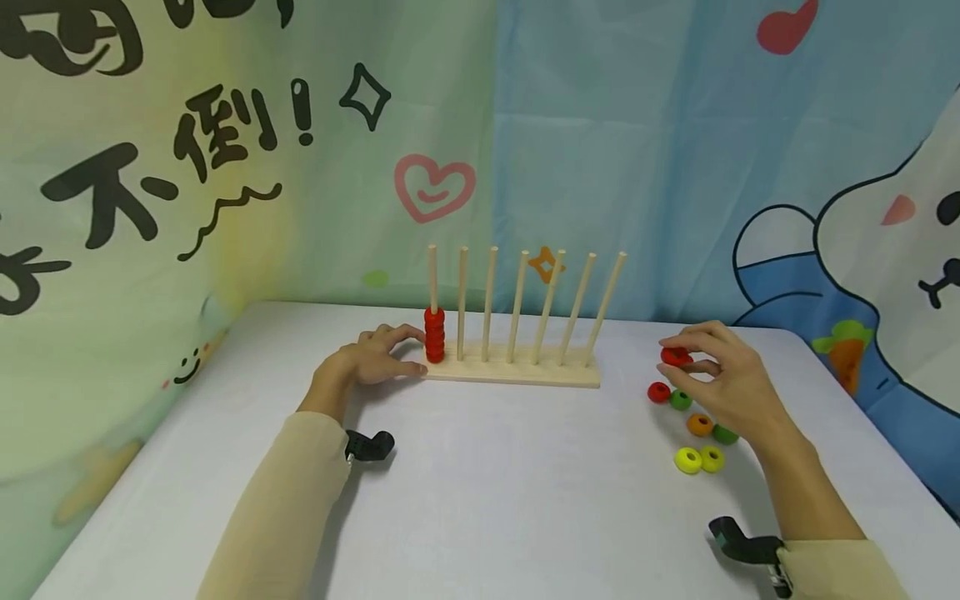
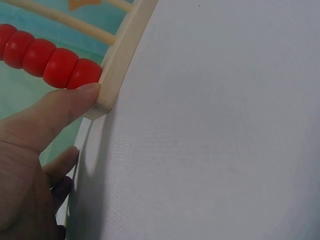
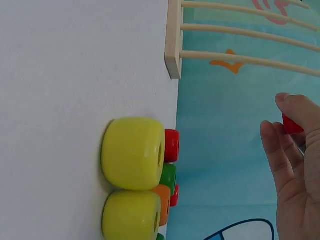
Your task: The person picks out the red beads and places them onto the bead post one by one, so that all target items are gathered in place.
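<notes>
A wooden bead rack point(image 1: 517, 375) with several upright pegs stands at the back of the table, a stack of red beads point(image 1: 434, 335) on its leftmost peg. At that end my left hand point(image 1: 375, 357) grips the rack between thumb and forefinger. In the left wrist view its thumb point(image 2: 75, 102) rests on the base, against the lowest bead; the forefinger is hidden. Over to the right, my right hand point(image 1: 720, 375) pinches a red bead point(image 1: 676, 357) between thumb and fingers, above the table. In the right wrist view that bead point(image 3: 292, 125) is partly covered by the thumb.
Below the right hand lie loose beads: red point(image 1: 658, 392), green point(image 1: 681, 400), orange point(image 1: 701, 425), another green one point(image 1: 725, 434) partly covered by the hand, and two yellow beads point(image 1: 687, 460). A printed cloth point(image 1: 600, 167) hangs behind the white table point(image 1: 510, 492).
</notes>
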Tool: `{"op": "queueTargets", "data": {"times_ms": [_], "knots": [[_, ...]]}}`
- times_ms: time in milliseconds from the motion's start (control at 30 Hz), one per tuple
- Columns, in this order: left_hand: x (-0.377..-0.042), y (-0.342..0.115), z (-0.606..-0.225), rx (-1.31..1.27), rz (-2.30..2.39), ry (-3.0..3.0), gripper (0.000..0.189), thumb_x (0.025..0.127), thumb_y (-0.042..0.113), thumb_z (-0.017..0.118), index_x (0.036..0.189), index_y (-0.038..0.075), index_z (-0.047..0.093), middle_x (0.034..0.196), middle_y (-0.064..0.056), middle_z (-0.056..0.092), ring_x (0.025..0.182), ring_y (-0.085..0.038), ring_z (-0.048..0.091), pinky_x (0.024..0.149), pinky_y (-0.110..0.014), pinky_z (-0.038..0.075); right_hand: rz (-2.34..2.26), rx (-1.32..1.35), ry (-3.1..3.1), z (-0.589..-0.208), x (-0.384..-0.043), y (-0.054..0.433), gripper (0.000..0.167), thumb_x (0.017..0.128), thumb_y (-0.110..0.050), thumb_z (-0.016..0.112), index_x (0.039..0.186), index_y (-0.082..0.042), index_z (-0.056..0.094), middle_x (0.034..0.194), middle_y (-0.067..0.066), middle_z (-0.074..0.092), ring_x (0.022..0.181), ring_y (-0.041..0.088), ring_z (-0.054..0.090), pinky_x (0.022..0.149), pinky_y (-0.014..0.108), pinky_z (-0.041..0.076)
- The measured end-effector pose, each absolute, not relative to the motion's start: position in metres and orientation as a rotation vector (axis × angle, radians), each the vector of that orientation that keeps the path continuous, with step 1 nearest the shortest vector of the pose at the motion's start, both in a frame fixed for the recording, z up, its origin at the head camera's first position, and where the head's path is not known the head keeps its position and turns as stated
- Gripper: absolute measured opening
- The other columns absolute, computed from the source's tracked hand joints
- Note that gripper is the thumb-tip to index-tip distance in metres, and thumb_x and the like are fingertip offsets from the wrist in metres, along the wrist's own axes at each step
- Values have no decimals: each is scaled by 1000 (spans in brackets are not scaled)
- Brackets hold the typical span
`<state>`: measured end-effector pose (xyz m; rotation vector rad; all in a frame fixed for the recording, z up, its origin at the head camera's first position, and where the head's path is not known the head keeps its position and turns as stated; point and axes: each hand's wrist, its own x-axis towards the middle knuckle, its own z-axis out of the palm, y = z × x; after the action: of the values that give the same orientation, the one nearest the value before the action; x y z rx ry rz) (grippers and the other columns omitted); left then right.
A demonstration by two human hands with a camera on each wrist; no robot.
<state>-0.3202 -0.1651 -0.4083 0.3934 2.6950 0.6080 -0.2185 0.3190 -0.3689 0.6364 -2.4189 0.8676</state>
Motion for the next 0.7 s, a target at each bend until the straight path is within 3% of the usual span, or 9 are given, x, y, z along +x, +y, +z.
{"op": "queueTargets", "data": {"times_ms": [233,500,700], "knots": [[-322,-164,-410,377,589,2698,62,84,64,62,138,44,42,147,-7,37,134,-36,30,98,-66,34,921,656,-2412,-368,-221,310,41,73,10,81,108,-8,72,109,4,57,95,6,53,77,6,46],[-319,-165,-407,401,606,2710,62,84,64,63,138,42,42,147,-8,37,134,-36,30,97,-67,33,977,710,-2278,-349,-213,280,38,70,18,78,104,5,69,106,20,57,90,17,57,72,11,51],[-320,-164,-409,401,612,2706,63,83,63,64,138,42,42,147,-9,37,133,-38,30,97,-68,33,1050,744,-2232,-342,-212,267,41,71,21,75,108,8,66,107,21,56,90,18,58,72,16,54]]}}
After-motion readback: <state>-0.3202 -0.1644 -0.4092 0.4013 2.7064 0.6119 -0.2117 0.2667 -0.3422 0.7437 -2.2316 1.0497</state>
